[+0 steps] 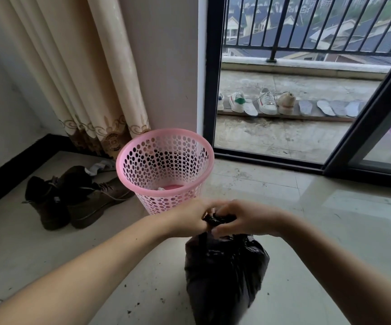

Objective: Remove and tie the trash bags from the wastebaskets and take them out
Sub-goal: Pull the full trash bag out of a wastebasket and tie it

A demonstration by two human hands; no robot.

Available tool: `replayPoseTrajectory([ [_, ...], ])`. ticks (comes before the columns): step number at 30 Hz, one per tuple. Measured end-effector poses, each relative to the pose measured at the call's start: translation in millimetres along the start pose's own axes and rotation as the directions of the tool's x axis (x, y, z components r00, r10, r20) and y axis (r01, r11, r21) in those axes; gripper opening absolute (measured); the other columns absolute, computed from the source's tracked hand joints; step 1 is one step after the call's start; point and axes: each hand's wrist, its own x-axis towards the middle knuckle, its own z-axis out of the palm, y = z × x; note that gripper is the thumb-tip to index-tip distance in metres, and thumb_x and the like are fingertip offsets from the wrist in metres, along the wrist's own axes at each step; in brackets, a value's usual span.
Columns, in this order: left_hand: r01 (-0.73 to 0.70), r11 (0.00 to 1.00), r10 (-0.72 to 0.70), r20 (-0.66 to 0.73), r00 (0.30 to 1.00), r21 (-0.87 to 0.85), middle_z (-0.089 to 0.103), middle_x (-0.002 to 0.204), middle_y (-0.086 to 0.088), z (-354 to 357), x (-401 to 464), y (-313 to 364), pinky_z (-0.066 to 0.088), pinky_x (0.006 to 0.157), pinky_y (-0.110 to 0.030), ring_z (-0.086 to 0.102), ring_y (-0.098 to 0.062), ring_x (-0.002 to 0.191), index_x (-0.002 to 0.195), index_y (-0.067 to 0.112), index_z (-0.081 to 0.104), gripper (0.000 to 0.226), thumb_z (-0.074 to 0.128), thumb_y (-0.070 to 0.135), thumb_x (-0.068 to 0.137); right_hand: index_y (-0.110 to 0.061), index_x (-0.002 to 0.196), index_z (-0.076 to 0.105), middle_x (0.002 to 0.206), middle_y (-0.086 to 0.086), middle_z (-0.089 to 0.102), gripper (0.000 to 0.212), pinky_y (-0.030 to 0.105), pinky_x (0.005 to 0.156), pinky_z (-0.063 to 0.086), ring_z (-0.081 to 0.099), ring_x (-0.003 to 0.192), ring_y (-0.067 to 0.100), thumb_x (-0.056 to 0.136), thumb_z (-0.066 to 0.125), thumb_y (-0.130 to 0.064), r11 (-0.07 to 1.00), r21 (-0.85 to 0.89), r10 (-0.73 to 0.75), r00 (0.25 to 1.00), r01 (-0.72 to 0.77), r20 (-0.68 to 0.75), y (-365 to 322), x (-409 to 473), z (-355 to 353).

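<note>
Head view: the black trash bag [225, 268] hangs just in front of the pink wastebasket [165, 170], its gathered neck pinched by the left hand [191, 218] and right hand [246, 219]. It looks soft, light, slippery; best gripped at the neck. Boots [72, 198] lie left.

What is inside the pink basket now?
The pink basket has no bag in it. On its pink bottom lies one small white scrap. The near wall hides part of the bottom. The black trash bag is outside, gripped by both hands.
</note>
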Motion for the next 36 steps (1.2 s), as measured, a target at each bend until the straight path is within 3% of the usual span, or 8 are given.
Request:
replayPoseTrajectory([
  [3,0.028,0.927,-0.027,0.008,1.000,-0.373,0.061,0.089,0.005,7.9,-0.1,5.9,0.045,0.075,-0.016,0.056,-0.007,0.084,0.096,0.018,0.062,0.014,0.061,0.009,0.085,-0.014,0.077,0.067,0.068,-0.001,0.052,0.019,0.027,0.063,0.034,0.045,0.065,0.009,0.084,0.066,-0.032,0.979,0.191,-0.062,0.998,0.065,-0.019,3.1,-2.6,-8.0],
  [6,0.096,0.751,-0.139,-0.014,0.990,-0.653,0.065,0.074,0.018,7.1,3.6,-0.9,0.046,0.080,-0.013,0.060,0.005,0.077,0.082,0.024,0.064,0.020,0.057,0.008,0.091,-0.008,0.089,0.067,0.081,0.006,0.057,0.022,0.033,0.073,0.038,0.051,0.079,0.019,0.084,0.062,-0.029,0.889,0.445,-0.079,0.993,0.111,-0.089,17.7,-3.8,-12.7],
  [9,0.115,0.529,-0.180,0.021,0.984,-0.841,0.069,0.080,0.000,1.5,4.0,-14.2,0.048,0.089,-0.027,0.064,-0.010,0.082,0.084,0.012,0.064,0.016,0.052,0.010,0.094,-0.004,0.087,0.064,0.089,0.010,0.066,0.016,0.028,0.080,0.051,0.061,0.086,0.022,0.088,0.056,-0.018,0.668,0.733,-0.001,0.986,0.126,-0.168,37.0,-2.6,-8.4],
  [13,0.168,0.415,-0.178,0.101,0.979,-0.894,0.039,0.050,0.004,4.6,6.8,-27.3,0.050,0.074,-0.026,0.041,-0.011,0.048,0.068,0.015,0.047,0.026,0.052,0.017,0.094,-0.012,0.066,0.050,0.057,0.001,0.050,0.024,0.022,0.061,0.048,0.049,0.055,0.014,0.089,0.055,-0.016,0.452,0.880,0.089,0.975,0.144,-0.205,56.6,5.5,2.2],
  [17,0.292,0.609,-0.263,0.160,0.951,-0.737,0.032,0.042,0.009,21.7,9.3,-49.6,0.035,0.062,-0.024,0.028,-0.008,0.041,0.062,0.017,0.042,0.037,0.052,0.032,0.094,-0.014,0.066,0.051,0.056,-0.006,0.040,0.031,0.020,0.052,0.032,0.036,0.051,0.009,0.095,0.050,-0.026,0.979,0.201,0.059,0.938,0.012,-0.342,75.9,19.9,31.6],
  [21,0.314,0.799,-0.291,0.127,0.948,-0.513,0.028,0.051,0.003,48.9,11.9,-68.5,0.030,0.050,-0.019,0.028,-0.006,0.039,0.061,0.017,0.033,0.042,0.048,0.034,0.096,-0.015,0.074,0.048,0.063,-0.003,0.045,0.025,0.024,0.056,0.028,0.040,0.056,0.011,0.097,0.044,-0.020,0.992,-0.127,-0.055,0.959,0.020,-0.277,90.7,33.5,63.9],
  [26,0.302,0.854,-0.293,0.088,0.952,-0.423,0.030,0.056,0.000,67.4,22.9,-89.5,0.035,0.052,-0.019,0.033,-0.010,0.046,0.067,0.012,0.039,0.039,0.047,0.037,0.096,-0.003,0.087,0.052,0.079,0.017,0.060,0.025,0.032,0.062,0.030,0.053,0.070,0.029,0.098,0.041,-0.023,0.968,-0.248,-0.052,0.957,-0.021,-0.285,108.9,49.6,72.9],
  [36,0.489,0.747,-0.478,0.148,0.866,-0.450,0.038,0.051,0.006,103.3,15.0,-99.1,0.037,0.062,-0.028,0.041,-0.011,0.051,0.059,0.016,0.040,0.044,0.049,0.041,0.093,-0.015,0.079,0.039,0.079,0.012,0.057,0.025,0.039,0.068,0.041,0.054,0.074,0.029,0.098,0.038,-0.030,0.975,-0.141,0.147,0.977,-0.169,-0.158,117.0,47.3,99.6],
])
